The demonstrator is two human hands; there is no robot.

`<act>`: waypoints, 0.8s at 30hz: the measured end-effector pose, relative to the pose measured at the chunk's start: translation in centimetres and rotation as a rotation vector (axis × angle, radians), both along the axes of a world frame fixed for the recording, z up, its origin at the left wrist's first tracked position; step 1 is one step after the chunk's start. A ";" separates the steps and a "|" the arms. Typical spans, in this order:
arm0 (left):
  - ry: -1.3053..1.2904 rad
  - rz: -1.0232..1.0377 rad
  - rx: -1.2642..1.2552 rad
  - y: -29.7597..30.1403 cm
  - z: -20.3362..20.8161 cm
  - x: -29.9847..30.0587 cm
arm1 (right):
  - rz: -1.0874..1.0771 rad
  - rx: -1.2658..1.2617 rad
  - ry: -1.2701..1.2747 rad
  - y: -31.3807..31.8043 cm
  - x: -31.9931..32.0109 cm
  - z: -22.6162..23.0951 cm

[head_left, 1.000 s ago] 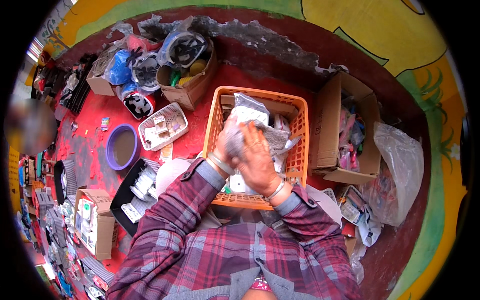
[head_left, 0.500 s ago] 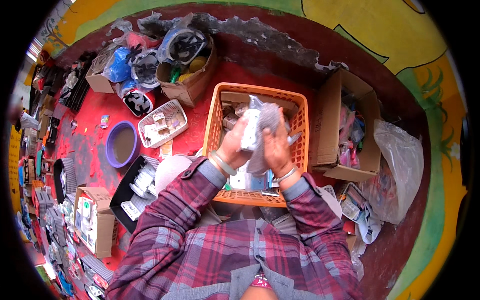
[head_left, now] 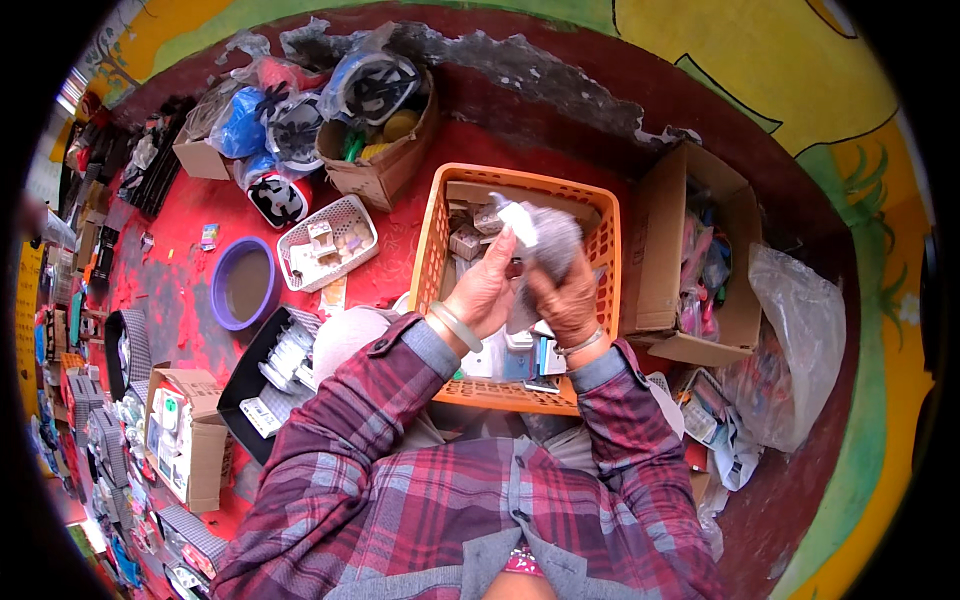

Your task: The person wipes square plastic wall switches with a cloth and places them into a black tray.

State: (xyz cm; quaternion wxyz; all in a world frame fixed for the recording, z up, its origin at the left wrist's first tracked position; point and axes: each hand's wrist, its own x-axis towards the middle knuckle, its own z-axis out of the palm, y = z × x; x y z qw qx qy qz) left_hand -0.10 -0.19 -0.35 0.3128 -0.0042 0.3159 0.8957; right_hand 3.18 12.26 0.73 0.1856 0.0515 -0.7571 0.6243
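Observation:
Both of my hands are raised over an orange plastic basket (head_left: 598,345). My left hand (head_left: 482,292) pinches a small white item (head_left: 518,224), partly covered; its exact kind does not show. My right hand (head_left: 568,308) is closed on a grey cloth (head_left: 556,240), which bunches up against the white item and hangs down between the palms. Inside the basket, below my hands, lie white box-shaped devices (head_left: 492,360). Several small cartons (head_left: 465,241) sit toward its far left corner.
To the right stands an open cardboard box (head_left: 655,240) of colourful goods, beside a clear plastic bag (head_left: 800,330). At left are a purple basin (head_left: 245,285), a white basket (head_left: 335,255) and a black tray (head_left: 245,385). A fuller carton (head_left: 375,185) stands at the back left.
The white item has tipped and is now mostly covered by the cloth. My right hand has turned so its back shows, and my left hand has rotated with its thumb upward.

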 end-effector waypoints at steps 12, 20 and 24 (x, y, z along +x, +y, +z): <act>0.235 -0.027 -0.227 -0.9 1.0 -1.4 | -0.053 -0.729 -0.306 3.4 -1.8 -0.7; 0.249 -0.044 -0.040 0.2 -0.2 -0.9 | -0.283 -0.363 -0.173 4.3 -2.5 -2.1; 0.061 -0.002 0.128 -0.5 0.9 -1.7 | -0.381 -0.726 -0.099 5.7 -1.7 2.3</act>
